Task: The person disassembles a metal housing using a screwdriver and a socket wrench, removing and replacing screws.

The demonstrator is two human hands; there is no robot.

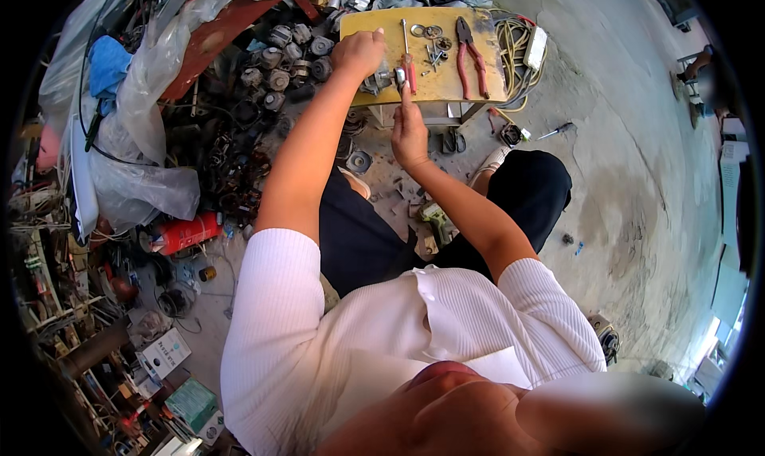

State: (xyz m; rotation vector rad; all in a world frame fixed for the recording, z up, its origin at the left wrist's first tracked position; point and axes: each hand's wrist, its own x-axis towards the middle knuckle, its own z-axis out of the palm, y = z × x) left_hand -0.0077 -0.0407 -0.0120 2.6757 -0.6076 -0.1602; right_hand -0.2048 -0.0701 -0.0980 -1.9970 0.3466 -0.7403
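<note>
My left hand point(358, 54) is closed at the left side of a low yellow-topped table point(358, 24), over a round grey metal motor part point(378, 80). The hand hides some of that part. My right hand point(409, 135) reaches up to the table's near edge, fingers closed. At its fingertips, right beside the motor part, is a small silver metal piece point(400, 75); its kind is unclear. Just right of it lies a screwdriver point(408, 64) with a red handle. Farther right are metal rings point(433, 32), several screws point(435, 56) and red-handled pliers point(471, 58).
Piled motor parts point(279, 62) cover the floor left of the table. Coiled yellowish cable and a white power strip point(535, 48) lie at its right. A green tool point(434, 219) is between my legs. A red cylinder point(185, 233) lies left. Another person point(701, 70) is at far right.
</note>
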